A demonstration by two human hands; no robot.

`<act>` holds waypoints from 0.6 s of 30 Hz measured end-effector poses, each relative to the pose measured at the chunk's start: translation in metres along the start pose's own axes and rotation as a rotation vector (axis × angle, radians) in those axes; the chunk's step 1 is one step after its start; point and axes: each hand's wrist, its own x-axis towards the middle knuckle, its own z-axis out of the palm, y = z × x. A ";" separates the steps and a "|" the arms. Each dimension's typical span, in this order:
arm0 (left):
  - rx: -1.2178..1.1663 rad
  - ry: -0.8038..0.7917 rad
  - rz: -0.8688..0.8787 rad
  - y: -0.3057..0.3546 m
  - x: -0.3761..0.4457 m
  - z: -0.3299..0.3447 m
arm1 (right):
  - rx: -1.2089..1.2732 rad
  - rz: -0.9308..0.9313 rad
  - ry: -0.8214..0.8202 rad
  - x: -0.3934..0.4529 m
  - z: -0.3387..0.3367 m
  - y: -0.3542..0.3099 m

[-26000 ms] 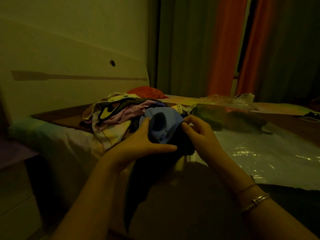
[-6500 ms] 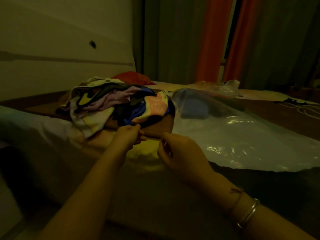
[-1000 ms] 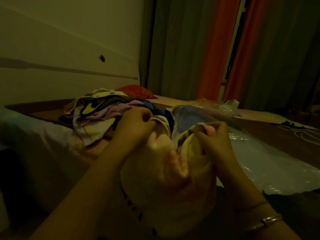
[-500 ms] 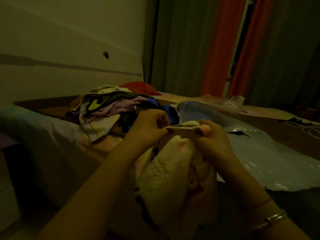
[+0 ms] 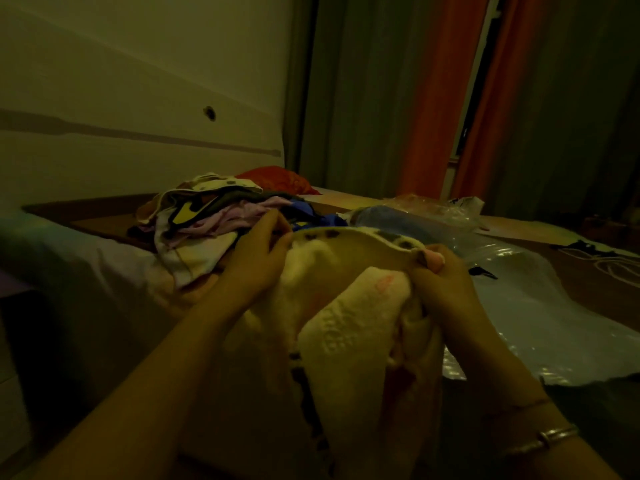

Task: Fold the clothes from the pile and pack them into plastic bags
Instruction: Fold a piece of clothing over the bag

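Both forearms are reached forward from the bottom of the view and raised over the near edge of the bed [image 5: 86, 271], wrists lifted so the two hands meet the cloth at about the same height. One pale cream fleece garment with dark spotted trim [image 5: 349, 327] is held up between them, its upper edge pulled into a shallow arc and the rest hanging down in bunched folds. The left hand [image 5: 258, 259] is curled, its fingertips pinching the left end of that trimmed edge. The right hand [image 5: 441, 284] is clenched round the right end, thumb on top (two bangles are seen on that wrist). Just beyond the left hand, one mixed pile of unfolded clothes [image 5: 207, 220] lies on the bed. To its right, one large clear plastic bag [image 5: 540, 306] is spread flat, with blue fabric seen inside its far end. Further back, one crumpled clear plastic bag [image 5: 450, 209] and one red cushion [image 5: 277, 178] are seen, then two orange curtains [image 5: 429, 109].
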 end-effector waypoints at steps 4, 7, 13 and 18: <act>0.081 -0.037 -0.134 0.001 0.009 -0.006 | 0.006 0.203 -0.197 0.002 -0.003 -0.001; 0.109 -0.193 -0.271 -0.008 0.010 -0.004 | -0.043 0.299 -0.338 -0.001 -0.001 -0.006; -0.237 -0.256 -0.579 0.009 0.005 0.000 | 0.092 0.236 -0.280 -0.013 0.008 -0.016; -0.445 -0.337 -0.711 0.010 -0.009 0.010 | 0.354 0.231 -0.219 -0.018 0.023 -0.020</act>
